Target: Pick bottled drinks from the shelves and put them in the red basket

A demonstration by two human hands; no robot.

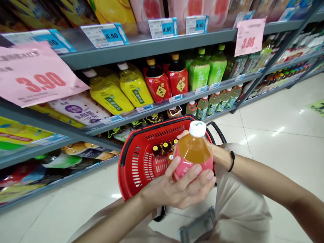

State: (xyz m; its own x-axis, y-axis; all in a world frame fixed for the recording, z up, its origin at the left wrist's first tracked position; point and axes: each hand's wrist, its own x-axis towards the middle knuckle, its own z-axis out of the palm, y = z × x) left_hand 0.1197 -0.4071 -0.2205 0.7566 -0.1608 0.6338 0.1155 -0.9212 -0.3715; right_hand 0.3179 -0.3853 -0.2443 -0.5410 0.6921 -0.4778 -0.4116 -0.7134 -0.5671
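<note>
Bottle of amber drink (pixel 194 150), white-capped and pink-labelled, is above the right side of a red shopping basket (pixel 142 135); fingers of the left hand (pixel 181 190) clamp its near side, those of the right hand (pixel 216 155), mostly hidden, wrap its far side. Yellow-capped bottles (pixel 167 147) stand inside.

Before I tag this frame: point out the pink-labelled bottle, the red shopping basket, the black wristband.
Pink-labelled bottle (pixel 194 150): head view, on its amber upper part.
Red shopping basket (pixel 129 153): head view, on its wall at picture left.
Black wristband (pixel 233 161): head view, mid-band.
</note>
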